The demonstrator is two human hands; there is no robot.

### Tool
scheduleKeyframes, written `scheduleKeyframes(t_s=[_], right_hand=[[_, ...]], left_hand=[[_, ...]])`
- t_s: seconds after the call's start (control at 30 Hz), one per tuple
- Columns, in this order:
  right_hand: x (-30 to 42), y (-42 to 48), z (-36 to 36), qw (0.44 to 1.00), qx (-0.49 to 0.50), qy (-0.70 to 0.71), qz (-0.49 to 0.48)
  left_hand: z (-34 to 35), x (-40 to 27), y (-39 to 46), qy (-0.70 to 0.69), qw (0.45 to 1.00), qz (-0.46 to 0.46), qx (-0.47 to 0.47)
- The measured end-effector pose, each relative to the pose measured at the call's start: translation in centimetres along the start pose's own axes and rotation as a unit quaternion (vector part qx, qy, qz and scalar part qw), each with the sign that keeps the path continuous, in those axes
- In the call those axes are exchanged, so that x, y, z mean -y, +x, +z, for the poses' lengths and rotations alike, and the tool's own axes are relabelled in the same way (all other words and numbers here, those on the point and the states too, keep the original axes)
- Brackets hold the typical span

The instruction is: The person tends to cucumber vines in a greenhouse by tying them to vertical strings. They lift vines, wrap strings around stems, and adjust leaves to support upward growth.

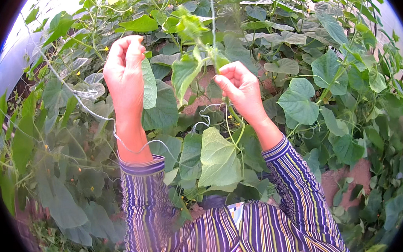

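Observation:
My right hand [240,88] pinches the green stem of a cucumber-like vine [235,115] between thumb and fingers. Above it the vine's leafy tip [191,26] is blurred and leans left beside an upright pale string [213,17]. A drooping leaf [185,74] hangs between my hands. To the left, my left hand [126,64] is raised with its fingers curled in; whether anything sits between the fingertips cannot be made out. A loose grey-white string [98,115] runs across my left wrist. Below my right hand, another curly string end [203,119] dangles near a large pale leaf [220,158].
Dense vines with broad leaves [298,100] and small yellow flowers stand ahead and on both sides. A string bundle [86,93] hangs at the left. White plastic sheeting [11,66] shows at the left edge. Brown soil [348,183] appears between leaves at the right.

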State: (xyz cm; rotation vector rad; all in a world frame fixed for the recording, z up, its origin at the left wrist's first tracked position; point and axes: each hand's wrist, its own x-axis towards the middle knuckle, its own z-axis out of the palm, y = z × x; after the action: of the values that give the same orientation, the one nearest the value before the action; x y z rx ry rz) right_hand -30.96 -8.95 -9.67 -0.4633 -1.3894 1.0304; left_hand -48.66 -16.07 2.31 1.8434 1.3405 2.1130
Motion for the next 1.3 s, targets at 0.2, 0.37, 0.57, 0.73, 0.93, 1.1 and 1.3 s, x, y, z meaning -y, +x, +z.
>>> scheduleKeyframes(t_s=[0.2,0.37,0.57,0.73,0.93,1.1,1.3], right_hand=[[-0.8,-0.4,-1.7,0.998,-0.061,-0.02,-0.02],[-0.7,-0.4,-4.8,0.997,-0.072,-0.03,-0.022],[-1.3,-1.1,-5.0,0.991,-0.071,-0.093,-0.072],[-1.1,-1.7,-6.2,0.99,-0.07,-0.091,-0.084],[-0.5,-1.7,-5.6,0.978,-0.092,-0.144,-0.121],[-0.3,-3.8,0.2,0.939,-0.121,-0.26,-0.189],[-1.5,-12.0,14.8,0.911,0.026,-0.321,-0.257]], left_hand=[[-2.9,3.2,-9.0,-0.098,0.978,-0.181,-0.032],[-4.5,5.8,-16.9,-0.088,0.952,-0.293,-0.018],[-9.0,4.6,-25.6,0.002,0.9,-0.423,-0.108],[-9.4,3.6,-26.9,-0.024,0.89,-0.436,-0.131],[-7.2,6.2,-31.4,-0.006,0.862,-0.507,-0.024],[-11.4,7.7,-33.7,0.066,0.846,-0.485,0.214],[-26.6,8.3,-39.6,0.149,0.827,-0.486,0.238]])
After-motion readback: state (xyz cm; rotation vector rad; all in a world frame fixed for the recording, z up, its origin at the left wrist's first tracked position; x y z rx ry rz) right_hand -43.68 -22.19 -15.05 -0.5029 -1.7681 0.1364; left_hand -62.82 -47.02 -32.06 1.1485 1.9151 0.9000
